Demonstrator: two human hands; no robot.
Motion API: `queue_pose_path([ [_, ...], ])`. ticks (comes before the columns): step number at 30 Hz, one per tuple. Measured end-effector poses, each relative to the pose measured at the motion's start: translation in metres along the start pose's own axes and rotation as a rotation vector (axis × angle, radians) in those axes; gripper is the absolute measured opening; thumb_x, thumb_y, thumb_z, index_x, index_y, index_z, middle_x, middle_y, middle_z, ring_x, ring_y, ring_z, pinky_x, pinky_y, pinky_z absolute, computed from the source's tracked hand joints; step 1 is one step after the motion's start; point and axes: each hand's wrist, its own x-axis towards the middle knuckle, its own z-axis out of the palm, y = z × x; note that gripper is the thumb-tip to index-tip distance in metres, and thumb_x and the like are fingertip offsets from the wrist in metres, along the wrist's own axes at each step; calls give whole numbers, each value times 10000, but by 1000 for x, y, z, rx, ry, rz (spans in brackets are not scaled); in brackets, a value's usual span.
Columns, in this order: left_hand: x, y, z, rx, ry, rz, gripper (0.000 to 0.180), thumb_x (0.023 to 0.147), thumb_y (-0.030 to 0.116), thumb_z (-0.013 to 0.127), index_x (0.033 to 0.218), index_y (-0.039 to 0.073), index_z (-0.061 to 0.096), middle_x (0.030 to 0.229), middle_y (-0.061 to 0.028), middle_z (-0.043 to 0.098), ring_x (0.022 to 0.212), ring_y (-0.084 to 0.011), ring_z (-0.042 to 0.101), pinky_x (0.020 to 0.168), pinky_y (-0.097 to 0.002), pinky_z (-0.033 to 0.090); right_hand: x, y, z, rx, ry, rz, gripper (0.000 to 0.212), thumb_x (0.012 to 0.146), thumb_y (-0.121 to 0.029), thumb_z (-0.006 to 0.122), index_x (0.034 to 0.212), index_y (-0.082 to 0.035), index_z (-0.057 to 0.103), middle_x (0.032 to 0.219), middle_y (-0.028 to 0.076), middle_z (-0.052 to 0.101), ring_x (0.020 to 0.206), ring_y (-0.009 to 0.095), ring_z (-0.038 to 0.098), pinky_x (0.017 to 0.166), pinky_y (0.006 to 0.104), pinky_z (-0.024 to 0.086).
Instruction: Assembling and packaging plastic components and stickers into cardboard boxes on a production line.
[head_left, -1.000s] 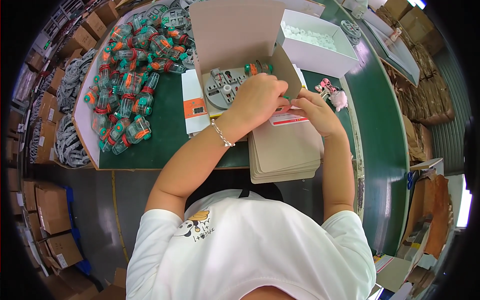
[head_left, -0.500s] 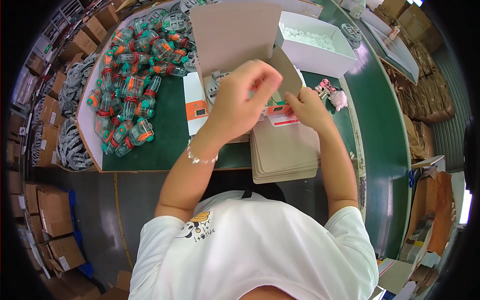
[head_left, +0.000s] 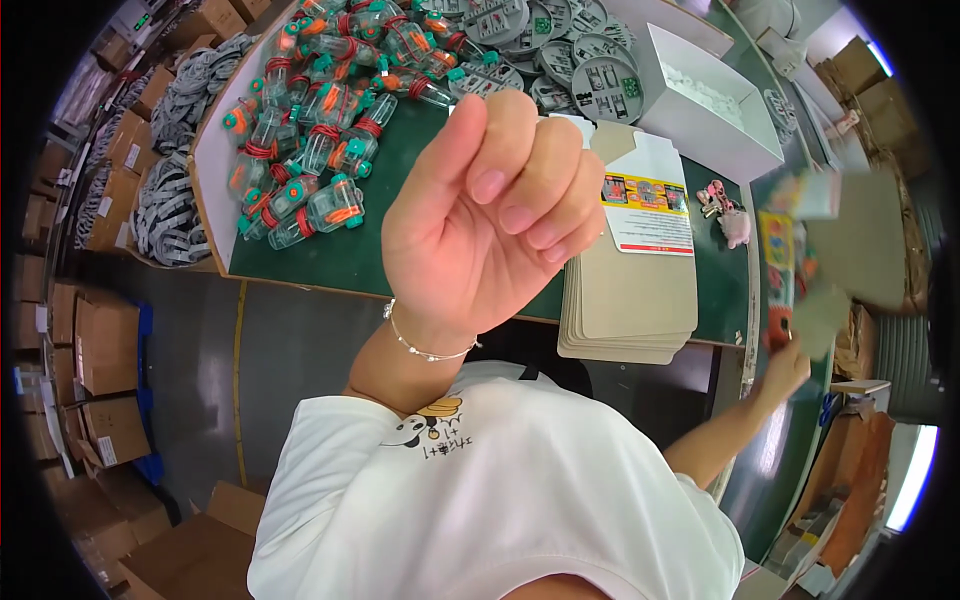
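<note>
From my remote view, the right hand [head_left: 785, 372] grips a box [head_left: 779, 262], blurred but seemingly stretching forward from those fingers, the left hand [head_left: 490, 220] half-curled, empty, farther away.

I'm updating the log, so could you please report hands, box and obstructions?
Left hand raised, empty, loosely curled. Right hand gripping cardboard box, blurred, off to the right. Left hand hides part of green table.

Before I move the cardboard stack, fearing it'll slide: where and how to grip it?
Probably the near edge of the cardboard stack, from the front of the green table, clasping top and underside: its layers overhang the table there, leaving room beneath.
</note>
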Motion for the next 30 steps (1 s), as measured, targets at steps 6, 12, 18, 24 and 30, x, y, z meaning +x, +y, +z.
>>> queue_pose_path([
  [6,-5,8,-11,-69,-30,-29,375,1099,340,285,809,143,418,775,-1,434,727,-156,397,675,-299,381,6,84,-108,-628,261,167,458,952,-325,489,997,75,707,917,265,704,801,378,719,613,470,587],
  [12,-11,1,-22,-108,29,16,389,1104,339,223,816,130,379,775,-15,437,706,-165,417,667,-303,402,9,133,-132,-1155,575,221,535,933,-439,483,1083,30,693,1100,266,684,1067,411,647,898,534,502],
  [18,-48,16,-55,1174,678,-271,254,983,297,615,989,50,559,949,-54,559,938,-210,512,832,-339,443,12,-6,-39,-578,351,-400,347,926,-284,652,1200,-77,699,1114,118,686,992,221,637,849,315,513],
  [24,-75,19,-80,2349,686,-410,751,702,369,860,1254,-25,538,1184,-162,516,1087,-325,479,944,-435,430,-47,-130,154,-139,-688,-820,218,898,-122,688,1107,-83,735,1148,98,637,1046,252,598,846,346,487],
  [30,-79,17,-83,2259,746,-592,892,655,415,884,1320,-39,499,1216,-171,496,1106,-333,468,983,-436,415,-86,-150,228,-393,-1000,-867,309,896,-189,710,1147,-10,691,1081,160,602,1020,273,587,836,363,490],
])
